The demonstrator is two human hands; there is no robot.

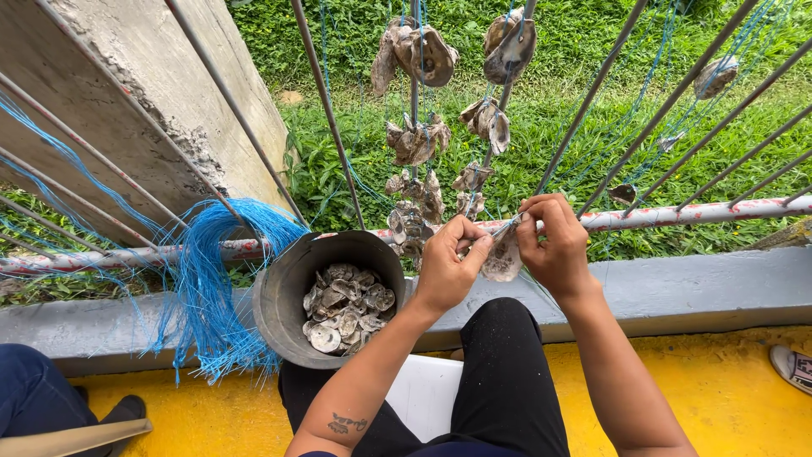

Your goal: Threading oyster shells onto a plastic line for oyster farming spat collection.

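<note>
Both hands work at the railing (677,216): left hand (448,267) and right hand (554,241) pinch closed on one oyster shell (503,261) and its line. Bucket (283,296) of shells sits just left; blue string bundle (211,279) hangs beside it.

Shoe (793,366) cut by right edge; string perhaps between hands.

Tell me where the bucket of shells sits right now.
In the head view, the dark bucket of shells sits left of the left hand, against the railing, with the bundle of blue strings on its left.
</note>
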